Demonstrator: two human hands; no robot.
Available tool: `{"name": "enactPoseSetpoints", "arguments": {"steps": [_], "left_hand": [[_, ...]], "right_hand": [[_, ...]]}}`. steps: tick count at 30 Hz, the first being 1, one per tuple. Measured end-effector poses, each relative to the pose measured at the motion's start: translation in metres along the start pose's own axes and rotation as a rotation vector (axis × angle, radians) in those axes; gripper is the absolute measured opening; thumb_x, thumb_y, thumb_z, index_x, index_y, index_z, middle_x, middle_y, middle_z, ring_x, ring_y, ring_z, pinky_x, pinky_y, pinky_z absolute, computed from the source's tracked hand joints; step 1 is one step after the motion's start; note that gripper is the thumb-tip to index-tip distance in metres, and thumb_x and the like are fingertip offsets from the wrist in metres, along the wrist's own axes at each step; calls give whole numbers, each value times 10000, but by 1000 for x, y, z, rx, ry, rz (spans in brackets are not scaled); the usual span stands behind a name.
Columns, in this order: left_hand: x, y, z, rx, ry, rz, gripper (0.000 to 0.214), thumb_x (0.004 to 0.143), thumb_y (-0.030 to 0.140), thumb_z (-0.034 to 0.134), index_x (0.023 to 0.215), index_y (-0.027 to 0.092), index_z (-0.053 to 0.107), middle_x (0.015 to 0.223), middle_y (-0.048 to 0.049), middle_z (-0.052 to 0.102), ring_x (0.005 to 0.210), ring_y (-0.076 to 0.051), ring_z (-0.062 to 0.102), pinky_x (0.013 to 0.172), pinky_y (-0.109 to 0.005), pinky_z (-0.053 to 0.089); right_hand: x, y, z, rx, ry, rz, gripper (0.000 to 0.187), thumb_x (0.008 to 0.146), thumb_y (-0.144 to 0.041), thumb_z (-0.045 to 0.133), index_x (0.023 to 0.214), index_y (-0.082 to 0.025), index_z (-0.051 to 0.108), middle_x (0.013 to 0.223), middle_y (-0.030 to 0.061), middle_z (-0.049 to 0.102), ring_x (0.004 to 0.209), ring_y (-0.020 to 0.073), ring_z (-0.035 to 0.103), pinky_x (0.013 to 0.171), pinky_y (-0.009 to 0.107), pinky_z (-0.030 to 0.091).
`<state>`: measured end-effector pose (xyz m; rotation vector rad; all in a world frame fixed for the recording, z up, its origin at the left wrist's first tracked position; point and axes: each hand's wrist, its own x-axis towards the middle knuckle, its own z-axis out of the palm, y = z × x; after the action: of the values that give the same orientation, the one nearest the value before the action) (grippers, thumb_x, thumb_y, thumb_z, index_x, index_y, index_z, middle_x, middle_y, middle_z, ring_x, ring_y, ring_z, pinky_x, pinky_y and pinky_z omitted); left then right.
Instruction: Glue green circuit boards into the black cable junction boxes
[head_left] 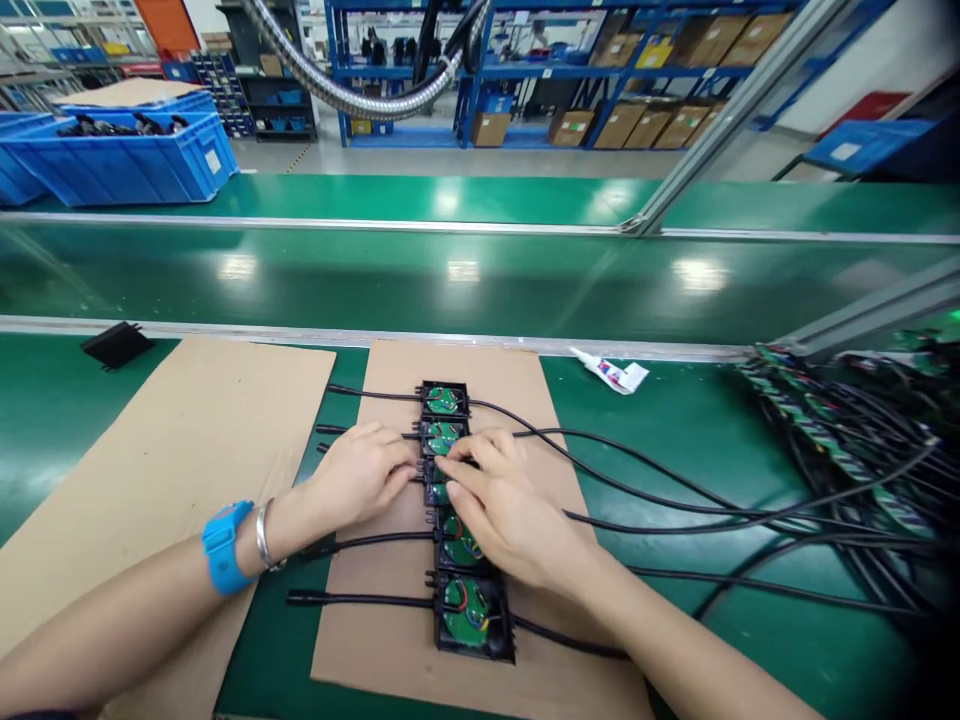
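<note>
— On the middle box (437,487), both hands meet. The right hand (502,510) lies flat on it with its fingers apart. The left hand (360,475) curls at the box's left side. I cannot tell if it pinches anything.
— How do you do that well?
— I think you press softly and straight down and hold the box still. Keep your fingers off the green board inside and off the black cables (637,470).
— How many boxes?
— Five black boxes, in one row on the small cardboard (390,620). Each has one round green board. The hands are on the third one, counting from the far end.
— And around them?
— Two cardboard sheets on the green desk (675,420); the big cardboard (172,450) is on the left. One blue wrist band (225,545), one silver bangle (264,535), one white tube (611,373), one small black part (116,343). The cable heap (840,450) on the right is too tangled to count.
</note>
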<state>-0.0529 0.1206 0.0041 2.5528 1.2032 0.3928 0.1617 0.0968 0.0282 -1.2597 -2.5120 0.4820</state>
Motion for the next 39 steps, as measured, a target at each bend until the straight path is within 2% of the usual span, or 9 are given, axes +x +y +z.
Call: {"name": "enactPoseSetpoints", "arguments": {"steps": [9, 13, 16, 18, 20, 22, 29, 34, 39], "left_hand": [[-18, 20, 0, -20, -32, 7, 186, 936, 231, 474, 1014, 174, 633, 1047, -81, 644, 968, -225, 573, 882, -370, 464], [-59, 37, -7, -65, -168, -78, 590, 705, 549, 724, 1134, 182, 553, 1138, -122, 581, 1012, -309, 541, 884, -457, 471], [-87, 50, 0, -32, -296, -196, 383, 820, 436, 619, 1087, 171, 549, 1040, -132, 604, 948, -314, 569, 844, -472, 476], [-94, 56, 1, -42, -373, -195, 189, 906, 275, 460, 1042, 180, 550, 956, -115, 630, 868, -279, 603, 793, -433, 489], [-90, 57, -6, -47, -420, -150, 161, 915, 237, 418, 1004, 198, 547, 907, -94, 649, 802, -257, 620, 735, -391, 496], [-75, 51, -20, 11, -397, -125, 155, 926, 282, 418, 993, 212, 539, 881, -84, 656, 772, -255, 622, 695, -367, 492], [13, -10, -61, 154, -233, -137, 257, 970, 323, 327, 1054, 193, 533, 987, -99, 639, 870, -245, 618, 767, -362, 488], [19, -28, -49, 247, -213, -86, 844, 603, 607, 759, 1258, 167, 461, 1291, -162, 480, 1156, -348, 481, 943, -453, 438], [9, -11, -25, 359, -194, -106, 247, 910, 367, 501, 988, 143, 571, 991, -143, 593, 947, -311, 558, 867, -460, 454]], "right_hand": [[-17, 4, 3, 35, -32, -73, 285, 893, -199, 471, 1058, -180, 702, 1069, 96, 587, 1055, 248, 435, 924, 429, 384], [-76, 33, -15, 188, -108, -2, 550, 827, -386, 636, 1348, -250, 525, 1258, 112, 518, 1188, 278, 419, 983, 443, 398], [-125, 41, -14, 95, -107, 179, 959, 601, -496, 810, 1432, -224, 416, 1329, 166, 469, 1232, 374, 390, 1001, 542, 375], [-146, 39, -10, 60, -124, 258, 670, 696, -402, 753, 1308, -237, 540, 1218, 148, 554, 1149, 346, 486, 997, 539, 388], [-152, 35, -12, 72, -171, 264, 267, 827, -299, 606, 1089, -259, 637, 1071, 105, 617, 997, 275, 587, 915, 450, 472], [-143, 36, -20, 75, -142, 244, 168, 888, -276, 508, 990, -255, 640, 1008, 89, 623, 867, 228, 623, 779, 361, 522], [-59, 93, -61, -53, 82, 201, 269, 929, -346, 473, 1079, -200, 641, 1061, 109, 567, 916, 222, 600, 839, 379, 493], [-74, 126, -56, -128, -52, 229, 791, 655, -377, 738, 1374, -185, 470, 1297, 171, 504, 1224, 371, 432, 996, 557, 372], [-99, 131, -32, -269, -55, 179, 480, 690, -59, 467, 1143, -162, 589, 1071, 139, 614, 1041, 298, 571, 927, 473, 443]]}}
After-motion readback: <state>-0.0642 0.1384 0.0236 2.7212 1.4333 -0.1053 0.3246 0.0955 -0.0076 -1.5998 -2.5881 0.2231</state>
